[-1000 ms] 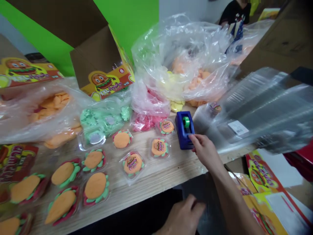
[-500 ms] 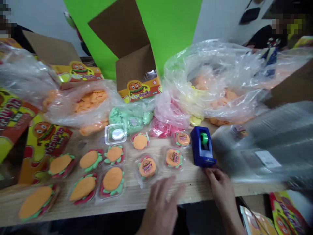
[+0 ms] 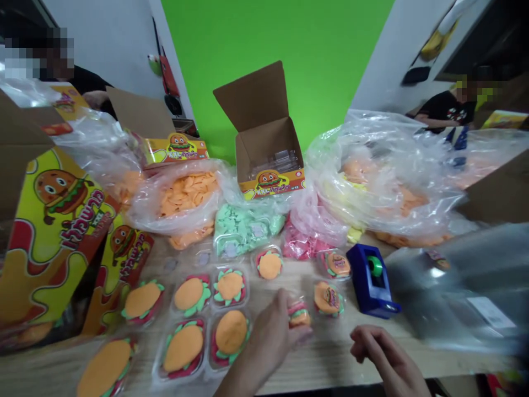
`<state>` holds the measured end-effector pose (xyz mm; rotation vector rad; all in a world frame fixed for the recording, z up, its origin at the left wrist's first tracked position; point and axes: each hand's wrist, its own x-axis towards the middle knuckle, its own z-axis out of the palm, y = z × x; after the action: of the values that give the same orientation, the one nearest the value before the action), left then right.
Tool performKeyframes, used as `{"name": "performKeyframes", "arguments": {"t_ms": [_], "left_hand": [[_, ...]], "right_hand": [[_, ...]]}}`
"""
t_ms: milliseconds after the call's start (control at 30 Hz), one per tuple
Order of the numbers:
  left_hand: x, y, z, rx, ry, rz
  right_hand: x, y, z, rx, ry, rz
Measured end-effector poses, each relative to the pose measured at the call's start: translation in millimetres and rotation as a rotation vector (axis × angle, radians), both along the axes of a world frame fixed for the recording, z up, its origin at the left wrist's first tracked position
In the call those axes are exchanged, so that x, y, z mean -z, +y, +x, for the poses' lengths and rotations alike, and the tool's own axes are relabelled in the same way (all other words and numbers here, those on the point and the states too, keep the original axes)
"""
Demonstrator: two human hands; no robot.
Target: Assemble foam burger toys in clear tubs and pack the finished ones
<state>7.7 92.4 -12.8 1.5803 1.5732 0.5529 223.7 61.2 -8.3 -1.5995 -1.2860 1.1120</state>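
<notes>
My left hand (image 3: 276, 336) is closed around a small clear plastic box with a burger-shaped sweet (image 3: 299, 314) in it, tilted so its layers show from the side. My right hand (image 3: 380, 353) is curled with thumb and fingers together, below the blue tape dispenser (image 3: 372, 281); whatever it may pinch is too small to make out. Just right of my left hand lies a boxed burger sweet with a printed sticker (image 3: 328, 299), and another stickered one (image 3: 335, 265) is behind it. Several burger sweets without stickers (image 3: 189, 295) sit in clear trays to the left.
Bags of orange pieces (image 3: 188, 193), green pieces (image 3: 243, 223) and pink pieces (image 3: 308, 237) line the back. An open carton (image 3: 268, 138) holds clear plastic boxes. Printed cartons (image 3: 61, 220) stand left; plastic sheeting (image 3: 458, 298) lies right. Two other people are at the far sides.
My left hand has picked up a boxed burger sweet from the table and tipped it. My right hand has come away from the tape dispenser's front edge. The view has shifted.
</notes>
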Motion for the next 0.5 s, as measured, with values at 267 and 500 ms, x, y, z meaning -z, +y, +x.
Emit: {"name": "performKeyframes", "arguments": {"t_ms": [267,500], "left_hand": [[-68.5,-4,-45,-0.315,-0.678,-0.043],[-102.2,-32,-32,-0.427,-0.852,-0.032]], "right_hand": [[-72.6,-1,-81,-0.288,0.158,0.074],[-87.8,-15,-89,-0.291,0.109,0.061]]}}
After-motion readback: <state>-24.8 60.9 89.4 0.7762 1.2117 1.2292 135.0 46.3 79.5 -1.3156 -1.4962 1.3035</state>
